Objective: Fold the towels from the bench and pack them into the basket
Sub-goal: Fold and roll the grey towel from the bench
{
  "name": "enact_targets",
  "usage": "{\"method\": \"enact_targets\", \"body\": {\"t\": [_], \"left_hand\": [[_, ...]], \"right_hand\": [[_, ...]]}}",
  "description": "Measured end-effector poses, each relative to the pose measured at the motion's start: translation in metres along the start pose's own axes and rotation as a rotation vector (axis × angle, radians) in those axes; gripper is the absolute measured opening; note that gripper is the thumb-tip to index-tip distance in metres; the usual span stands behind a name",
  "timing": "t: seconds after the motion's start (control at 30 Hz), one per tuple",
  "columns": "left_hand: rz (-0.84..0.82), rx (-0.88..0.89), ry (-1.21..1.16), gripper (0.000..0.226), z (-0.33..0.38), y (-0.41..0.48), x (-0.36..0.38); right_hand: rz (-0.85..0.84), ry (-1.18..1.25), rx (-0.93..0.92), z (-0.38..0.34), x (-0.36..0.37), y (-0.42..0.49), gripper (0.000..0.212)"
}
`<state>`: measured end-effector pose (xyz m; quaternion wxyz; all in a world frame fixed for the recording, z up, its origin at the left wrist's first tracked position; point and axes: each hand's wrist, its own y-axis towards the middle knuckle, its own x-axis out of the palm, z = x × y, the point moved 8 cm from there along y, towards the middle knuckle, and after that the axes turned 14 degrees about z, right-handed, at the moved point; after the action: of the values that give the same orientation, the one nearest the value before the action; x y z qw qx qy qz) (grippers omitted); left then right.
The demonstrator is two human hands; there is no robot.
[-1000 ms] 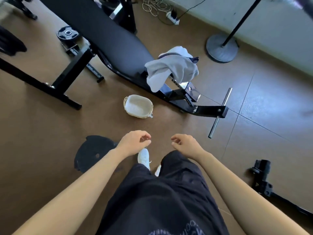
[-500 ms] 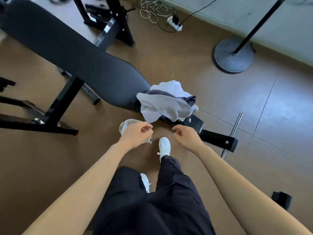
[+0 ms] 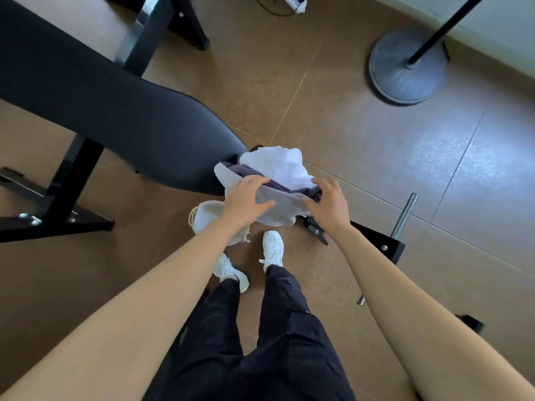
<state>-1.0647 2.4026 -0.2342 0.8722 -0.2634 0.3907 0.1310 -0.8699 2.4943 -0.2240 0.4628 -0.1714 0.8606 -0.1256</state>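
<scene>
Basket: the basket (image 3: 193, 218) stood on the floor just beside the bench's end, partly hidden by the left forearm; I saw only pale lining inside it
Towels: the towels (image 3: 275, 166) lay in a crumpled heap on the end of the bench (image 3: 115, 111), above the basket
Left hand: the left hand (image 3: 246, 198) rested on the pale grey towel, fingers spread and relaxed
Right hand: the right hand (image 3: 327, 204) gripped the heap's right edge, fingers curled over the dark towel
Floor: brown floor (image 3: 347, 134) with thin seams; white shoes (image 3: 273, 247) stood near the basket
Room: a round stand base (image 3: 408, 68) sat by the far wall, well apart from the bench
Count: I counted three towels (white, dark, pale grey), one basket, one bench, two shoes
</scene>
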Motion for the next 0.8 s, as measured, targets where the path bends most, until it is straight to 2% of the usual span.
{"method": "enact_targets", "body": {"t": [0.1, 0.2, 0.33, 0.43, 0.5, 0.6, 0.7, 0.8], "left_hand": [[0.031, 0.056, 0.114, 0.036, -0.003, 0.007, 0.003], [0.061, 0.074, 0.143, 0.015, -0.012, 0.013, -0.005], [-0.068, 0.178, 0.112, 0.015, -0.009, 0.004, -0.017], [-0.167, 0.123, 0.007, 0.017, -0.009, -0.016, -0.035], [-0.210, 0.065, -0.076, 0.015, -0.010, -0.032, -0.049], [-0.173, -0.015, -0.257, 0.016, -0.003, -0.052, -0.080], [-0.114, -0.116, -0.382, 0.015, 0.001, -0.070, -0.112], [-0.068, -0.126, -0.448, 0.010, 0.005, -0.086, -0.139]], "right_hand": [[-0.018, -0.074, -0.064, -0.007, 0.013, 0.010, 0.023], [-0.034, -0.100, -0.086, -0.013, 0.018, 0.012, 0.017], [-0.064, -0.107, -0.085, -0.018, 0.019, 0.008, 0.018], [-0.098, -0.059, -0.060, -0.016, 0.018, 0.001, 0.017], [-0.147, -0.053, -0.033, -0.015, 0.016, -0.002, 0.028], [-0.174, -0.035, -0.037, -0.026, 0.005, -0.013, 0.051], [-0.149, 0.127, -0.101, -0.054, -0.008, -0.035, 0.057], [-0.296, 0.221, -0.210, -0.098, -0.002, -0.070, 0.058]]}}
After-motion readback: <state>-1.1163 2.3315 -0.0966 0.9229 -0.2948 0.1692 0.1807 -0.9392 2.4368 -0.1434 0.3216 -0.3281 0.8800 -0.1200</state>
